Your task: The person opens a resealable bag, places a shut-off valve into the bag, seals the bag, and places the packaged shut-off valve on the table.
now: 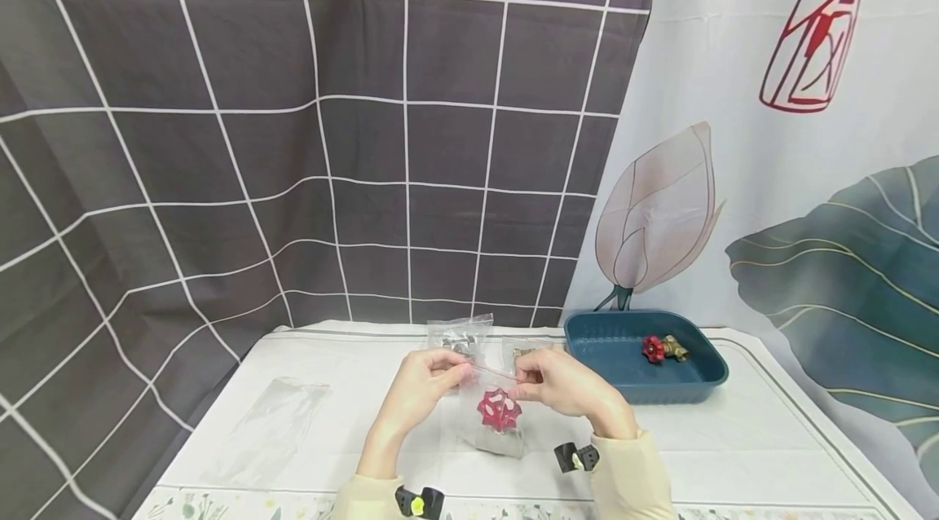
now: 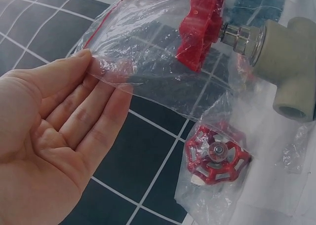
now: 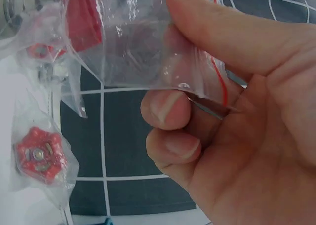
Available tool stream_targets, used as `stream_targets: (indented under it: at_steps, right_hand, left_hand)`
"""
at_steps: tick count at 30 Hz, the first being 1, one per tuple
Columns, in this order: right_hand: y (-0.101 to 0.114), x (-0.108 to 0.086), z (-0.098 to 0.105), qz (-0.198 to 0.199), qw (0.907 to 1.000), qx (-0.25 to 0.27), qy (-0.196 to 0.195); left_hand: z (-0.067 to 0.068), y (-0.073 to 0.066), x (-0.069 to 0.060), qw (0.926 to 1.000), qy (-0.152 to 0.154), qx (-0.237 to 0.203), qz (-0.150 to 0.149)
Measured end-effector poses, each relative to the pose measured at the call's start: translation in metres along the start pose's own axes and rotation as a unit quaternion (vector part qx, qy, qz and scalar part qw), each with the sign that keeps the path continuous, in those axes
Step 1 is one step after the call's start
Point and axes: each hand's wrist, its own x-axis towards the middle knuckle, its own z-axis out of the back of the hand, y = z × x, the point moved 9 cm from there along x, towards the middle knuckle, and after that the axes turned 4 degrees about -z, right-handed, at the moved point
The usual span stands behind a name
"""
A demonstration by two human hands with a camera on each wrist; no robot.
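Between both hands hangs a transparent zip bag (image 2: 148,69) with a red line along its mouth. Inside it is a valve (image 1: 500,409) with a red handwheel, a metal stem and a grey-green tee-shaped body, the body lowest in the head view. My left hand (image 1: 425,381) pinches one end of the bag's mouth between thumb and fingertips. At the other end, my right hand (image 1: 565,381) pinches the mouth with thumb and forefinger, its other fingers curled beneath. Behind the hands lie two more bagged items, one bag (image 1: 460,332) at left and another bag (image 1: 539,345) at right, partly hidden.
A blue tray (image 1: 612,369) stands at the back right, holding a brass valve (image 1: 673,349) with a red handwheel. A flat transparent bag (image 1: 271,430) lies on the white tabletop (image 1: 352,357) at left. A dark checked curtain (image 1: 447,218) hangs behind the table.
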Motion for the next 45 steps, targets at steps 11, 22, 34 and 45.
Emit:
stream_targets:
  at_steps: [11, 22, 34, 45]
  right_hand:
    - [-0.005, 0.0, 0.0, -0.013, 0.9998, 0.012, 0.003]
    - [-0.008, -0.002, 0.0, -0.005, 0.9999, 0.012, 0.007]
    - [-0.009, -0.002, 0.004, -0.015, 0.9998, 0.013, -0.006]
    - [-0.014, -0.007, 0.006, -0.038, 0.9992, 0.006, 0.003]
  left_hand:
    - [0.0, -0.033, -0.008, 0.9999, -0.003, 0.013, -0.003]
    - [0.002, -0.035, -0.009, 0.9997, -0.001, 0.022, -0.005]
    - [0.003, 0.001, 0.0, 1.0, -0.003, 0.004, -0.001]
    - [0.003, 0.002, -0.001, 1.0, 0.001, 0.001, 0.001]
